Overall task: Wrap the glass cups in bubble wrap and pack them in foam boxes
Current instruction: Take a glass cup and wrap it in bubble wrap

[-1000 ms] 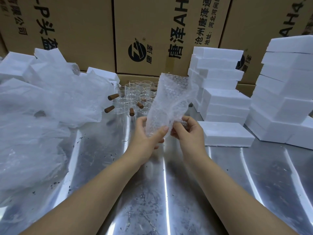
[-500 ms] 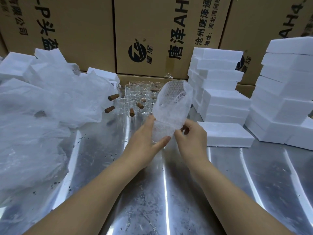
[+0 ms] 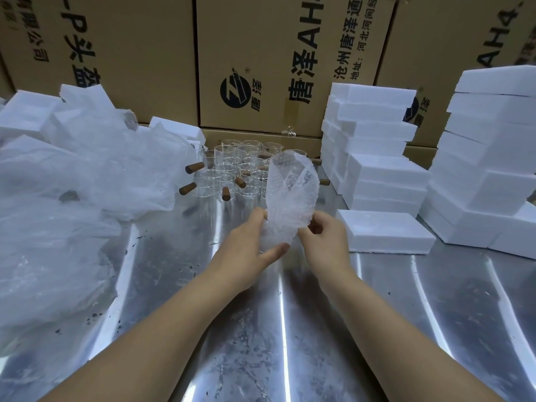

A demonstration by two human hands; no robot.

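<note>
1. Step in hand: wrapping. One bubble-wrap bundle (image 3: 291, 192) is held upright in the air above the tabletop (image 3: 290, 329), just in front of the glass cups (image 3: 229, 172). Two flaps cross over at its top. We cannot see glass through the bubbles, so a cup inside is our guess.
2. The left hand (image 3: 249, 242) grasps the bundle's lower end, thumb across the front and fingers behind. The right hand (image 3: 324, 242) pinches the bundle's right edge with curled fingers.
3. Next move, as we judge it: tuck the loose ends shut, then carry the bundle right to the single foam box (image 3: 385, 233) lying flat on the tabletop near the right hand. We cannot tell whether that box is open or lidded. A lid would have to come off first. The grip should be light, since the wrap is slick and the contents are fragile.
4. Counts: two hands and one bundle. The unwrapped cups stand in a tight cluster, clear on clear, likely over a dozen, and we cannot count them exactly. At least four brown wooden handles (image 3: 194, 168) show.
5. Foam: the one single box, a middle stack (image 3: 377, 146) and a right stack (image 3: 493, 158), both too staggered to count. More foam blocks (image 3: 26, 120) sit at far left, partly under plastic sheeting (image 3: 72, 198).
6. Cardboard cartons (image 3: 261, 53) stand behind, with three faces in view.
</note>
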